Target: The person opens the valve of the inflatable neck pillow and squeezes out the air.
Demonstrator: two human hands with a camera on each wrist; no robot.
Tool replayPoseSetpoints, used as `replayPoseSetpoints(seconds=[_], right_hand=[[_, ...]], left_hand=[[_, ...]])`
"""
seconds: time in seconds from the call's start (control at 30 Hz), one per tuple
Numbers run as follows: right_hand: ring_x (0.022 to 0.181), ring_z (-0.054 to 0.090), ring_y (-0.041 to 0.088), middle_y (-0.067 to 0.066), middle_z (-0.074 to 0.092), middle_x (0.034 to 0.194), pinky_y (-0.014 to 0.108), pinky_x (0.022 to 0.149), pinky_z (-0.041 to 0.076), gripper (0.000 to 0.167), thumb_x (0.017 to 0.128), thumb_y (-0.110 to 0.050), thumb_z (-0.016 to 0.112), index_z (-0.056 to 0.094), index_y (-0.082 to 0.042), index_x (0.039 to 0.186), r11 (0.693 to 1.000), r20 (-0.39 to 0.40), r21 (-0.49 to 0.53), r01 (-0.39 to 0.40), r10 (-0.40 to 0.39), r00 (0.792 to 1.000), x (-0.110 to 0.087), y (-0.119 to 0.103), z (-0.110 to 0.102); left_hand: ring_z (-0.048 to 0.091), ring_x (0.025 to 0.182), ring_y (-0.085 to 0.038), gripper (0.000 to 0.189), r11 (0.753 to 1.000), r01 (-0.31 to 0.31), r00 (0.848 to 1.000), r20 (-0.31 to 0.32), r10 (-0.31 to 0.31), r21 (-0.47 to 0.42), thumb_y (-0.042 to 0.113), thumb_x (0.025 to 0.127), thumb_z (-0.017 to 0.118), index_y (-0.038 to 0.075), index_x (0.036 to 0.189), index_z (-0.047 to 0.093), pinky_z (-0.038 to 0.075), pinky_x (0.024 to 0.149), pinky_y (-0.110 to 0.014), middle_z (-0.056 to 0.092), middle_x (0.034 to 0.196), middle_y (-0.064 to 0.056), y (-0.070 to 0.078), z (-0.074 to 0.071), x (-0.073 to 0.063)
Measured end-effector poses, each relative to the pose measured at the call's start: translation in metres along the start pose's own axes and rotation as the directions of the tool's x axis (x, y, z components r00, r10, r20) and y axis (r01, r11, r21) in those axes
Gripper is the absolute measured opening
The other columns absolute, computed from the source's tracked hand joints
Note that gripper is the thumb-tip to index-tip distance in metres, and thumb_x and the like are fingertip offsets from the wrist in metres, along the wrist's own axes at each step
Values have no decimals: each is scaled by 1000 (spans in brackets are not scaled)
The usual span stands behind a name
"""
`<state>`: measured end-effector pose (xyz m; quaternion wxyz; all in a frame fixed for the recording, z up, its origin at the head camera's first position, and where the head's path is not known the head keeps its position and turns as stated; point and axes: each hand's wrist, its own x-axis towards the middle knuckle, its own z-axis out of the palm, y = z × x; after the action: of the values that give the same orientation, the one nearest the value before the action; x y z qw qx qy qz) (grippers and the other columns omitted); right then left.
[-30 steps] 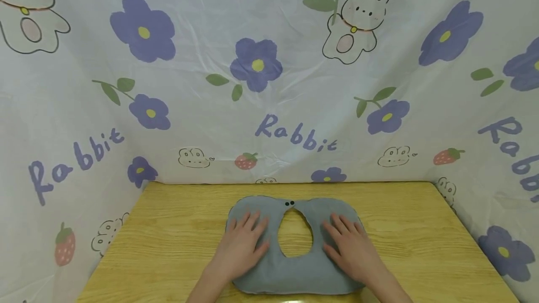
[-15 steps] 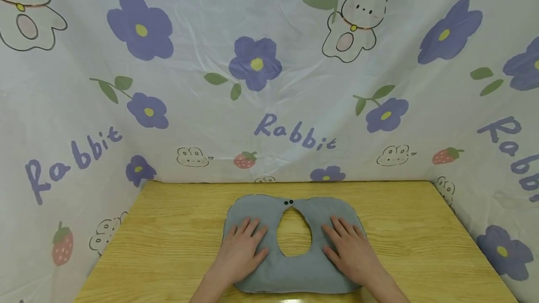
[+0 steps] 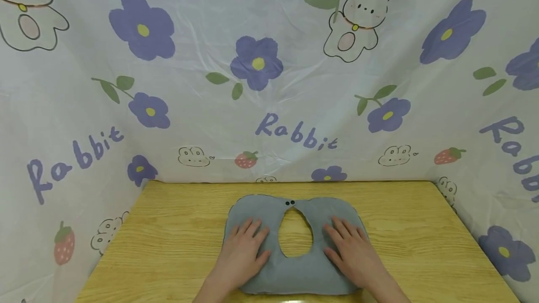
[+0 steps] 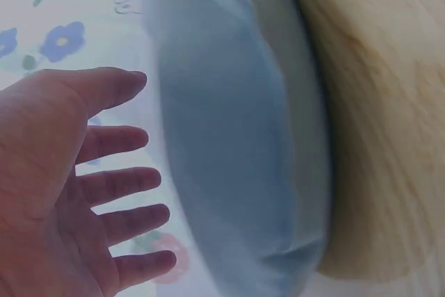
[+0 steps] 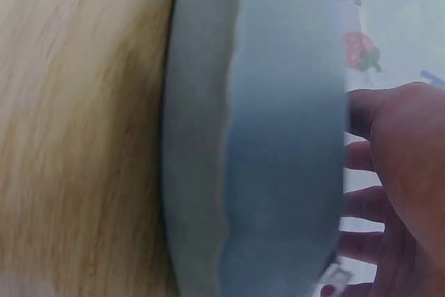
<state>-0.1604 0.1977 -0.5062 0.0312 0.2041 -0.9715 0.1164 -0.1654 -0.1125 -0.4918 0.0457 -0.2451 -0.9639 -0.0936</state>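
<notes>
A grey-blue neck pillow [image 3: 294, 277] lies flat on the wooden table, its curved arms meeting at the far side around an oval opening. Two small black snaps [image 3: 290, 203] sit side by side where the arms join. My left hand [image 3: 242, 251] is over the pillow's left part, fingers spread and straight. Over the right part, my right hand [image 3: 353, 249] mirrors it. The left wrist view shows the left palm [image 4: 35, 151] with extended fingers close over the pillow's upper face [image 4: 222, 116]. In the right wrist view the pillow [image 5: 285, 144] partly hides the right hand's fingertips.
The wood-grain table [image 3: 177, 228] extends on both sides of the pillow and behind it. A white curtain [image 3: 202, 120] printed with rabbits, purple flowers and strawberries encloses the table at the back, left and right.
My left hand has shifted slightly toward the near edge, its fingertips now lower on the pillow. The right hand has moved only a little the same way. The pillow stays in place.
</notes>
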Motion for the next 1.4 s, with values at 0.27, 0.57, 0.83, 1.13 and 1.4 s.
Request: replayPoseSetpoints(seconds=[0.27,0.57,0.83,1.13,1.4], right_hand=[[142,41,43,18,43,157,68,109,34,59,99,-40,68,54,-12,150,1000,44,28,-7,6,999,-16,-10,-11],[143,39,42,16,45,156,68,110,31,62,97,-48,67,56,-14,148,998,103,36,-44,40,994,-24,-7,-2],[143,39,43,16,44,157,69,109,31,63,98,-51,65,58,-13,147,997,121,47,-58,52,991,-24,-5,4],[144,38,43,16,44,157,68,110,31,63,97,-52,65,58,-13,147,996,130,53,-78,71,989,-24,-8,6],[143,40,42,17,45,156,69,108,32,61,99,-52,63,59,-12,145,996,128,50,-70,63,990,-23,-8,6]], left_hand=[[48,137,-41,54,998,-35,999,9,35,42,46,95,71,13,138,66,44,104,-61,55,145,-15,12,-17,-13],[47,137,-43,61,1000,21,993,115,-20,-16,59,94,67,17,138,66,43,100,-68,55,146,-13,10,-6,-19],[47,136,-43,63,999,30,991,130,-26,-28,59,91,70,17,137,66,43,98,-70,54,146,-13,9,1,-19],[47,136,-42,64,999,40,990,139,-37,-15,60,89,72,18,137,66,43,99,-69,54,146,-12,10,4,-22],[50,133,-42,58,999,20,996,88,-17,-35,52,90,75,16,134,68,45,97,-67,57,142,-13,8,-2,-20]])
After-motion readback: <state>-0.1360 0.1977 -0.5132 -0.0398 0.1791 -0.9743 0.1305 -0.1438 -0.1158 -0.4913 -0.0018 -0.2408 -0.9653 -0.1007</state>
